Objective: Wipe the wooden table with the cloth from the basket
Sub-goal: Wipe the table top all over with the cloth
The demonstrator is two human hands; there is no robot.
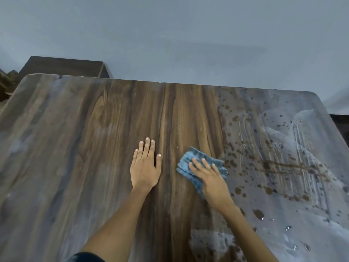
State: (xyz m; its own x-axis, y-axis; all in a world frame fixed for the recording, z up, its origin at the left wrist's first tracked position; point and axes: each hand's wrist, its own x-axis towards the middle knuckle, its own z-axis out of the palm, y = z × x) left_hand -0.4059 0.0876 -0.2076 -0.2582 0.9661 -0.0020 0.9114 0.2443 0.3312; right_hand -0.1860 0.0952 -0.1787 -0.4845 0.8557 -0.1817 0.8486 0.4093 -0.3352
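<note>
The blue cloth (198,167) lies soft and damp-looking on the wooden tabletop (75,148), pinned flat under the right hand (211,178), fingers spread; left hand (145,167) rests flat, fingers together. Palm pressure should suit it better than pinching.

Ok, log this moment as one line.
phase: wiping | right hand: flat on blue cloth | left hand: flat on wooden table | wet spots: right side

Beyond the far edge, a plain grey-blue wall (188,35). At far left, against that wall, a dark brown wooden cabinet (64,67), only its top and one side showing. Beside it, at the left border, stacked pale wooden pieces (6,82), blurred and unclear.
</note>
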